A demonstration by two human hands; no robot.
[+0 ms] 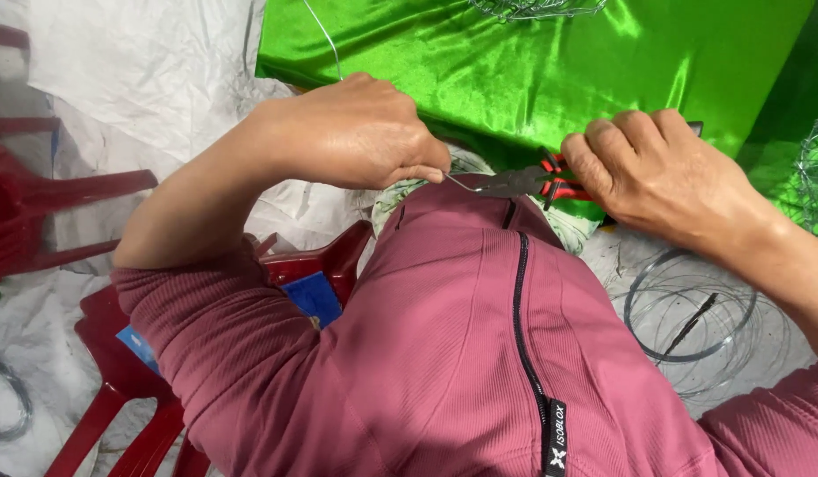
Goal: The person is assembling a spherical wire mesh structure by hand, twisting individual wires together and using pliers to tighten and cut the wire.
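Observation:
My left hand (356, 132) is closed around a thin silver wire (462, 182) that pokes out from under its fingers. The wire's tip sits in the grey jaws of a pair of pliers (515, 183) with red and black handles. My right hand (656, 172) grips those handles from the right. Both hands hover just above my raised knee in dusty-pink cloth (480, 309) with a black zip. Another strand of wire (325, 40) rises from the left hand across the shiny green fabric (533, 62) behind.
A coil of thin wire (692, 309) lies on the white sheet (144, 71) at the right. Red plastic chairs (38, 203) stand at the left. Wire mesh (815, 168) shows at the right edge and at the top.

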